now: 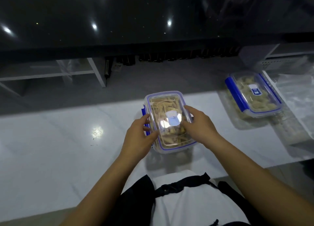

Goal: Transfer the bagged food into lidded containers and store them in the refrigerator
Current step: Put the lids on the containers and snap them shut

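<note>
With the near container [169, 122] at the centre of the white worktop [51, 140], left hand [139, 137] gripping its blue left clip and right hand [198, 125] pressing its lid, press each clip down evenly until the lid appears fully seated.

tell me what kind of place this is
Probably a home kitchen or food-prep area. A glossy white counter holds two clear lidded containers with blue clips, one between both hands and another to the right, both filled with pale food, and clear plastic bags.
</note>
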{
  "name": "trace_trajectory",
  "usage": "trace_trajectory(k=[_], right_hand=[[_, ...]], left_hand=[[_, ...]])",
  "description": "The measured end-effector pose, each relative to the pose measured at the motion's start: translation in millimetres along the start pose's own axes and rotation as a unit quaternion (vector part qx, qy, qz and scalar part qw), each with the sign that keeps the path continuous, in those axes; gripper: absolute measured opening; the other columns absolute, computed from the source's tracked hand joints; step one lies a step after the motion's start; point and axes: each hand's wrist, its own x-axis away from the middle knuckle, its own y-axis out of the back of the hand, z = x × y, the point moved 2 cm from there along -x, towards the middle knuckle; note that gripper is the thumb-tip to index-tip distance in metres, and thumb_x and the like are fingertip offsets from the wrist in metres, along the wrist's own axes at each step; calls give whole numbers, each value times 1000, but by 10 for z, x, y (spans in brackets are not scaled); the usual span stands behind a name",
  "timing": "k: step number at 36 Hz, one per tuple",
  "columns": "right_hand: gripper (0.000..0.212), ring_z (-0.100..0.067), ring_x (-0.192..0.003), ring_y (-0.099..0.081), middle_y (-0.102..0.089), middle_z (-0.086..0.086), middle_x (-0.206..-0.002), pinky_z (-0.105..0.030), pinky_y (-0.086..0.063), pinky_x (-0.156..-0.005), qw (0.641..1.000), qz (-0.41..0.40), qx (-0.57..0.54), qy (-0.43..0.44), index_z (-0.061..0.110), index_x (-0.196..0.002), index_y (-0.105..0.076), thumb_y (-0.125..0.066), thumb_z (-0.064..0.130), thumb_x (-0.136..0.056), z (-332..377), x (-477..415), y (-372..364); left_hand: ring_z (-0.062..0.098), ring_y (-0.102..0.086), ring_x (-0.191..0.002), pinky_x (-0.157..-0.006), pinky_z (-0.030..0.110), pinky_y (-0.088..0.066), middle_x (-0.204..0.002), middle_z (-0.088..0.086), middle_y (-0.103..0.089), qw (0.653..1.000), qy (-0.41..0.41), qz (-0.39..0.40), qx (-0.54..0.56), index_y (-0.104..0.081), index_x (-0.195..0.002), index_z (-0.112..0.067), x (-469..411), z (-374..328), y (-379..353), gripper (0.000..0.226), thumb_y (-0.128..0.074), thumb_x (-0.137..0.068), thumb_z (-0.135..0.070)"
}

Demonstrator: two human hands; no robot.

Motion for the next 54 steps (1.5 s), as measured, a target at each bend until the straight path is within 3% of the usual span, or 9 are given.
trace_trajectory(k=[6, 9, 15, 20, 26, 31, 36, 41, 54], right_hand=[[43, -17, -111, -62, -62, 7, -133, -45, -56, -91, 1000, 9, -19, 5, 37, -140, -52, -57, 41, -97, -150, 158, -59], [41, -13, -105, -61, -63, 8, -131, -35, -56, -85, 1000, -1, -18, 19, 39, -138, -54, -59, 33, -97, -175, 150, -43], [39, -22, -124, -55, -56, 3, -143, -23, -40, -89, 997, 3, 43, 70, 27, -138, -57, -55, 21, -100, -142, 77, -35], [52, -27, -137, -41, -29, -5, -162, -44, -44, -108, 972, 48, 202, 112, 28, -155, -30, -42, 30, -104, -189, 171, -120], [59, -25, -153, -6, -11, 1, -167, -50, -18, -121, 962, 49, 243, 115, 31, -158, -11, -30, 46, -104, -301, 343, -197], [78, -23, -154, 4, -5, 7, -168, -56, -6, -120, 946, 76, 272, 158, 43, -154, -17, -51, 67, -89, -137, 167, -60], [85, -22, -154, 4, 1, 7, -168, -47, -10, -121, 922, 181, 284, 191, 45, -155, -14, -61, 63, -86, 29, -26, 29], [89, -18, -153, 12, 2, 11, -167, -44, -16, -121, 929, 218, 239, 179, 46, -153, -20, -72, 56, -81, 111, -68, 50], [92, -25, -153, 7, 3, 6, -168, -46, -26, -121, 914, 236, 287, 162, 44, -154, -24, -78, 48, -79, 221, -111, 20]], left_hand=[[1, -60, -99, -58, 9, -47, -124, -16, -50, 999, 25, 26, 39, -38, -145, -43, 77, 161, -63, 72, -78, -85, -34], [6, -63, -100, -61, 13, -54, -124, -12, -58, 995, 32, 14, 90, -42, -144, -42, 45, 197, -53, 66, -75, -89, -27], [13, -55, -119, -62, 14, -55, -137, -10, -51, 989, 58, 5, 135, -40, -148, -41, -76, 197, -64, 67, -72, -92, -24], [17, -54, -126, -86, 39, -59, -141, -13, -52, 980, 66, 19, 188, -42, -146, -46, -48, 237, -93, 64, -70, -93, -26], [14, -57, -122, -75, 29, -61, -134, -19, -53, 969, 94, 11, 228, -47, -132, -55, -33, 267, -98, 59, -74, -89, -25], [24, -61, -115, -64, 34, -63, -141, -1, -47, 941, 191, 42, 277, -26, -151, -44, -121, 316, -18, 98, -85, -77, -19], [17, -69, -93, -56, 26, -60, -124, 2, -65, 956, 185, 58, 222, -39, -147, -32, -177, 261, 35, 83, -84, -79, -18], [16, -66, -91, -51, 24, -57, -108, -8, -61, 968, 152, 53, 194, -44, -144, -37, -175, 180, 11, 75, -79, -84, -11], [18, -65, -96, -57, 26, -60, -119, -4, -57, 981, 114, 45, 149, -43, -146, -39, -174, 175, -50, 71, -77, -87, -20]])
